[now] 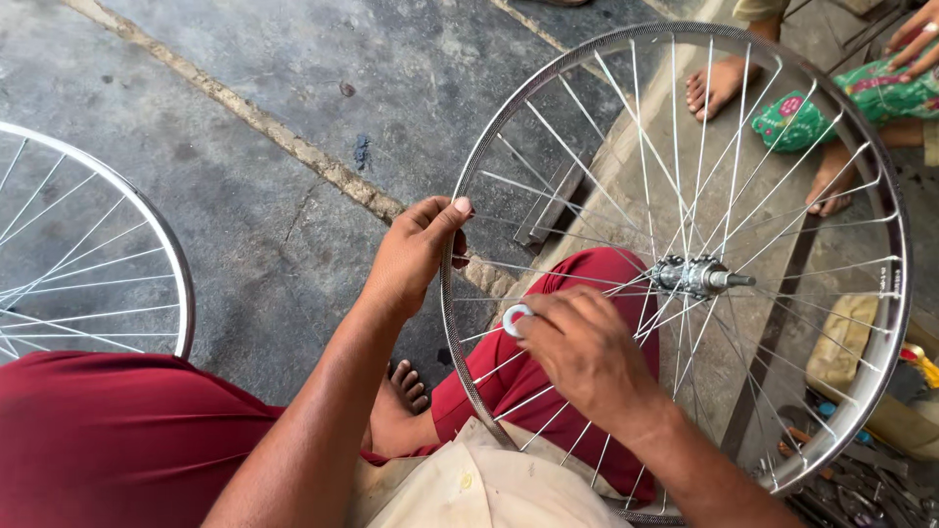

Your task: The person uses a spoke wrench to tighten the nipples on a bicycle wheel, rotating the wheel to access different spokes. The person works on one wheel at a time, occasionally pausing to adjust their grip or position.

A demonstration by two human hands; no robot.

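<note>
Left hand [416, 256] grips the bicycle wheel's [675, 264] rim, which stands upright on the lap. Right hand [585, 352] pinches a small spoke wrench [516, 320] at a spoke. Turning too hard could bend the rim.

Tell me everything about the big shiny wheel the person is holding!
The silver metal bicycle wheel has no tyre, just a shiny rim, many thin crossing spokes and a metal hub with an axle in the middle. It stands tilted over the person's red-clothed knee. The left hand grips its rim; the right hand presses a small round silver tool against the spokes.
</note>
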